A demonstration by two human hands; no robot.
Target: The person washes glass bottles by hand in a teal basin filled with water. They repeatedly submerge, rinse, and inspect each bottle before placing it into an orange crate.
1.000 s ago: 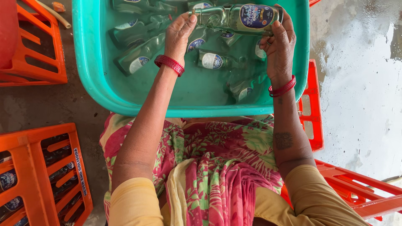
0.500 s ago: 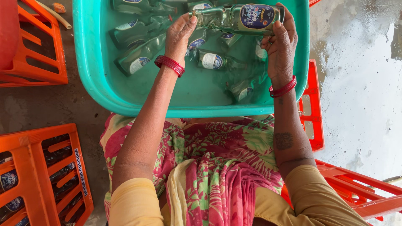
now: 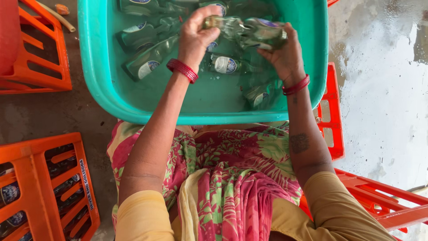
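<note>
Both hands grip one, seemingly wet, glass bottle.

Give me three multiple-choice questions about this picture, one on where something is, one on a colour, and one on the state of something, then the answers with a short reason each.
1. Where is the bottle that both hands hold?
A. Over the tub of water
B. Inside an orange crate
C. On the wet floor

2. What colour is the tub?
A. Orange
B. Teal green
C. White

3. How does the held bottle lie?
A. Upright, neck up
B. Roughly level, on its side
C. Neck straight down

Answers: 1 A, the left hand and right hand grip it above the water. 2 B, its rim and walls are teal green, while the crate is orange. 3 B, it stretches sideways from one hand to the other.
</note>
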